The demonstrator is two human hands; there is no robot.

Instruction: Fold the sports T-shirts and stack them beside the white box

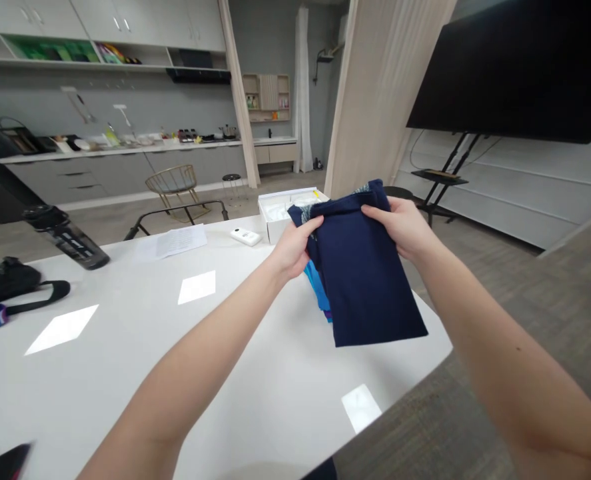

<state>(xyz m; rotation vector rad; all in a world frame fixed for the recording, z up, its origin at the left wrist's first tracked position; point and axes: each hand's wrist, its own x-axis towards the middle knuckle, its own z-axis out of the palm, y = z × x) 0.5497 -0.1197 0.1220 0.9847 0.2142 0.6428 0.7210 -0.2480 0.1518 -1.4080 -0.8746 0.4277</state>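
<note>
I held the folded navy cloth (pixel 362 280) up in the air over the white table (pixel 100 373), near its edge, gripping the top fold with both hands. My left hand (pixel 292 252) was at one upper corner, its fingers (pixel 313 227) pressed together across the fold. My right hand (pixel 400 228) had the other corner, its fingers (pixel 378 215) also close together and lying flat against the cloth. My thumbs were out of sight, so I cannot tell whether they pinched from behind.

Holding both corners at about the same height served me well: the cloth's own weight drew it straight, and its lower edge hung fairly square, clear of the tabletop. A brighter blue and purple cloth (pixel 318 288) showed behind the navy on the left side, and I cannot tell whether my hands held it too.

Past my hands, an open white box (pixel 280 217) of white contents stood at the table's far edge, just beside a small white device (pixel 246 236). A sheet of paper (pixel 172 242) lay farther left, near a dark water bottle (pixel 65 237).
</note>
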